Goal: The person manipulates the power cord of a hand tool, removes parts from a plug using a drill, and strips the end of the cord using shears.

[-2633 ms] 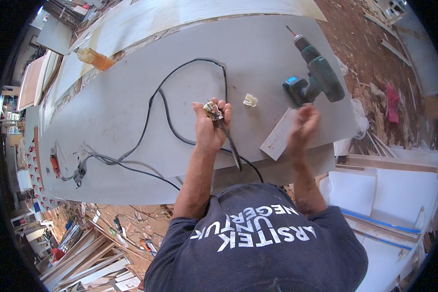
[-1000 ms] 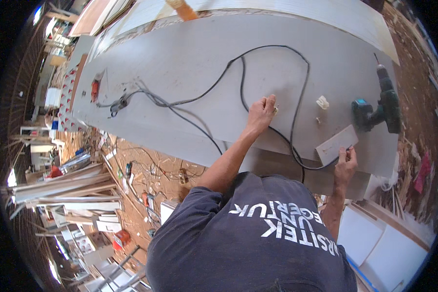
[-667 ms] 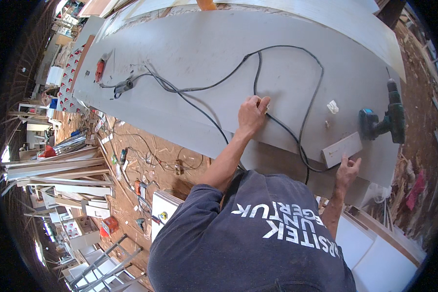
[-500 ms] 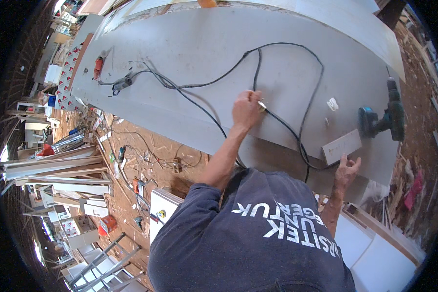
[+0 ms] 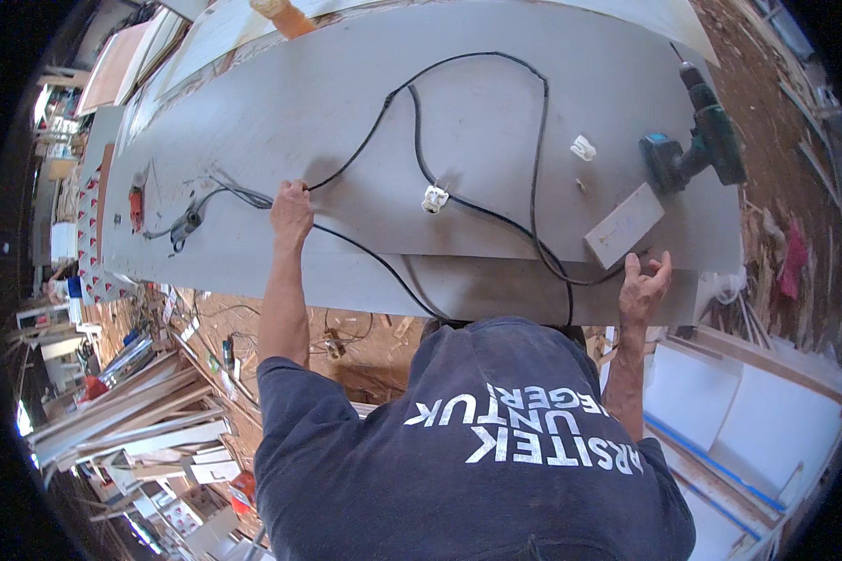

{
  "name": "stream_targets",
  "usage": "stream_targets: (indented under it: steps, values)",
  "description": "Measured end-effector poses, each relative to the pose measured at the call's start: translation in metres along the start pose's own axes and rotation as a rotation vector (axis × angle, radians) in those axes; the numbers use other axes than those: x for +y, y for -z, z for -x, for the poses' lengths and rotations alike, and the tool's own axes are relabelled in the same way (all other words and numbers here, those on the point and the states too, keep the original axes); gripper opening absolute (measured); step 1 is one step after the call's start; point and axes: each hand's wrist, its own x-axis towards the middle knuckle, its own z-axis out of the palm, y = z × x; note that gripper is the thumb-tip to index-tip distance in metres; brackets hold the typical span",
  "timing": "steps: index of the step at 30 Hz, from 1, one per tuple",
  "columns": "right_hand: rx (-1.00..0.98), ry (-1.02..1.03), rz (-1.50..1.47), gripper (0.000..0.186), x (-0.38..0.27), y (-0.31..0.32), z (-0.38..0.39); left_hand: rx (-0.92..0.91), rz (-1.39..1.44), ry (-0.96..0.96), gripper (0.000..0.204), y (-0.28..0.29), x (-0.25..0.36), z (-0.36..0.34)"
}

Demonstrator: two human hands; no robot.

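Observation:
My left hand (image 5: 292,213) is closed around a black cable (image 5: 374,122) on the left side of the grey board. The cable loops across the board and runs down over its near edge. A small crumpled-looking white piece (image 5: 434,198) sits against the cable near the middle; its exact kind is unclear. On the right, my right hand (image 5: 644,288) has thumb and fingers apart, just below a pale rectangular block (image 5: 625,227). Whether a fingertip touches the block cannot be made out. A dark green cordless drill (image 5: 697,145) lies beyond the block.
The large grey board (image 5: 281,112) carries a dark cable connector or tool (image 5: 187,222) and a red-handled tool (image 5: 137,208) at far left. Another white scrap (image 5: 583,148) lies near the drill. Stacked timber strips (image 5: 150,411) stand at lower left, white panels (image 5: 767,402) at lower right.
My left hand has left the small white piece and moved left onto the cable. The white piece now lies uncovered. My right hand stays beside the block. The view has shifted.

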Motion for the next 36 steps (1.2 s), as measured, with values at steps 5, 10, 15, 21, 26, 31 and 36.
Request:
stream_targets:
  steps: [5,10,15,21,26,31,36]
  values:
    - [0.065,-0.002,-0.074,0.075,-0.011,-0.001,0.03,0.172,-0.013,-0.182,0.019,0.012,-0.029,-0.052]
    - [0.03,0.022,-0.07,0.071,-0.026,-0.011,0.072,0.691,0.128,-0.444,0.026,0.067,-0.016,-0.13]
    - [-0.023,-0.038,-0.158,0.052,-0.033,-0.015,0.13,0.076,0.29,-0.59,0.029,0.041,0.055,-0.052]
    - [-0.428,-0.319,0.132,0.035,-0.034,-0.036,0.199,-0.421,0.465,-1.178,0.042,-0.01,0.125,0.126]
    - [-0.136,-0.583,-0.142,0.042,0.03,-0.09,0.233,-0.535,0.28,-1.187,0.045,-0.015,0.129,0.142]
    - [-0.388,-1.157,-1.19,0.029,0.011,-0.104,0.221,-0.79,0.576,-1.251,0.02,-0.013,0.114,0.135]
    - [-0.161,-1.01,-1.259,0.022,0.001,-0.093,0.242,-1.059,0.761,-1.093,0.017,0.079,0.108,0.11]
